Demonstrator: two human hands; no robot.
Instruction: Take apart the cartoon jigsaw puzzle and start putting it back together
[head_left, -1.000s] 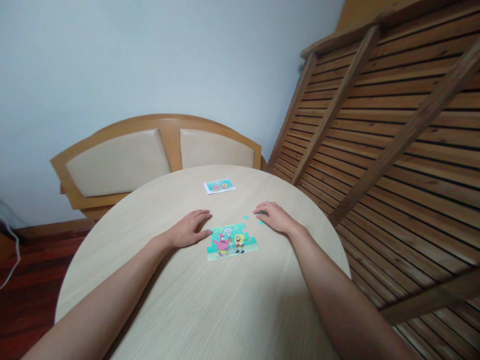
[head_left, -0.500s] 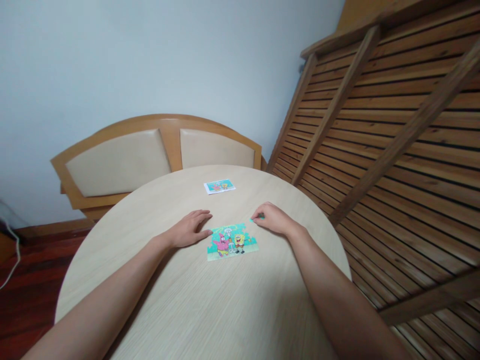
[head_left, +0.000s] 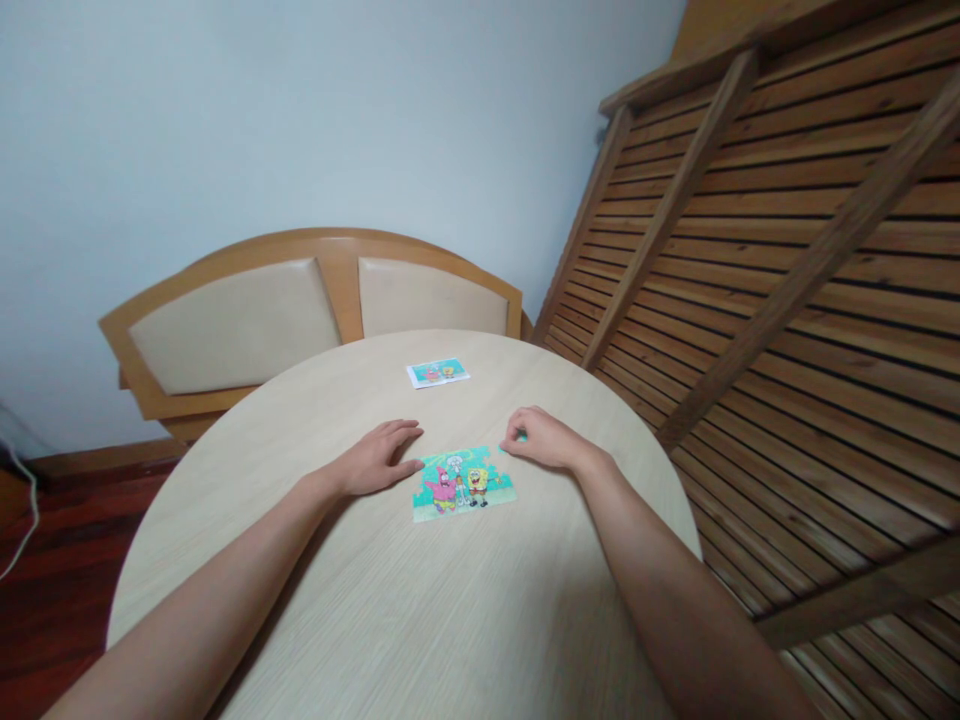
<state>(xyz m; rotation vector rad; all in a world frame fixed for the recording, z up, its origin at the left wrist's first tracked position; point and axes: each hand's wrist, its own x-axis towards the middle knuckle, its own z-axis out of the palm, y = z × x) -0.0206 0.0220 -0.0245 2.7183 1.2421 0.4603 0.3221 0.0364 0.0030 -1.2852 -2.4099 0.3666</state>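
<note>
A jigsaw puzzle (head_left: 463,482) with cartoon figures on a turquoise ground lies flat on the round table, its upper right and left edges uneven. My left hand (head_left: 379,457) rests on the tabletop with fingers spread, the thumb tip at the puzzle's upper left corner. Beyond the puzzle's upper right corner, my right hand (head_left: 541,437) pinches a small turquoise puzzle piece (head_left: 503,447) between thumb and fingers. The fingers hide part of that piece, and a gap separates the hand from the far picture card.
A picture card (head_left: 438,373) with the same cartoon scene lies farther back on the pale wooden table (head_left: 375,610). Behind the table stands a padded headboard (head_left: 247,325). A slatted wooden frame (head_left: 750,270) leans along the right side.
My right hand's fingertips have shifted slightly, with the piece now a little lower and nearer the puzzle's upper right edge. My left hand stays in place.
</note>
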